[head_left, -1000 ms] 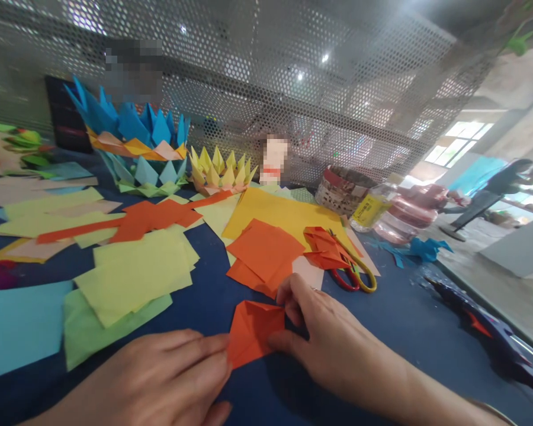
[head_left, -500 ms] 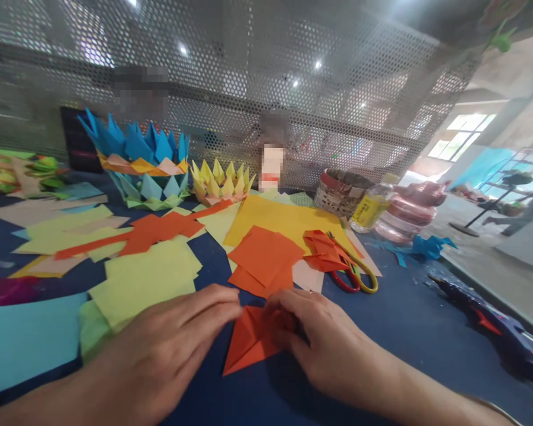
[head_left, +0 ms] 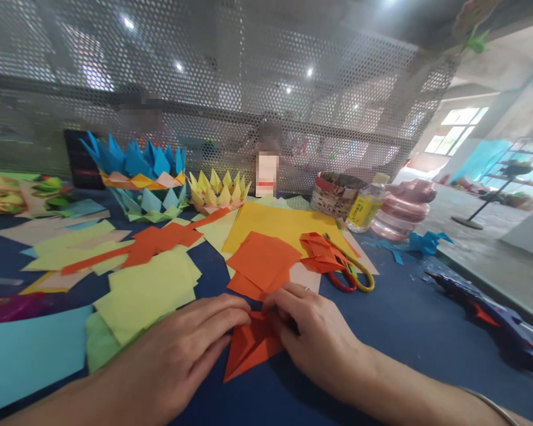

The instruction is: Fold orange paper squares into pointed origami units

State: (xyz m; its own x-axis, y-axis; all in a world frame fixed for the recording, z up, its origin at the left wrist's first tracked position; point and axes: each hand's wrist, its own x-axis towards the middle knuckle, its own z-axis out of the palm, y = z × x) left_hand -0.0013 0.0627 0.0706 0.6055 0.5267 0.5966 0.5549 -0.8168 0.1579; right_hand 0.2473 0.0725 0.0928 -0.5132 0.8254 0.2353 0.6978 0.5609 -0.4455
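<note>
A partly folded orange-red origami paper [head_left: 254, 346] lies on the dark blue table in front of me, its flaps raised along the creases. My left hand [head_left: 190, 346] is closed, with the fingertips at the paper's upper left edge. At the upper right edge, my right hand [head_left: 311, 325] pinches the paper between thumb and fingers. My fingers cover the paper's top edge. Just beyond them rests a pile of square orange sheets [head_left: 264, 260]. Pale yellow-green sheets [head_left: 146, 293] lie beyond my left hand.
Scissors [head_left: 350, 272] and a folded orange piece [head_left: 320, 253] lie to the right, with a glue gun [head_left: 488, 316] farther over. Behind stand blue-topped [head_left: 137, 160] and yellow [head_left: 220, 189] folded-paper rings, a woven basket [head_left: 337, 192], a bottle [head_left: 366, 204] and a pink jug [head_left: 402, 210].
My left fingertips have moved right, onto the paper's upper left edge. My right hand keeps its pinch, and the paper's flaps stand differently. The camera view has shifted slightly.
</note>
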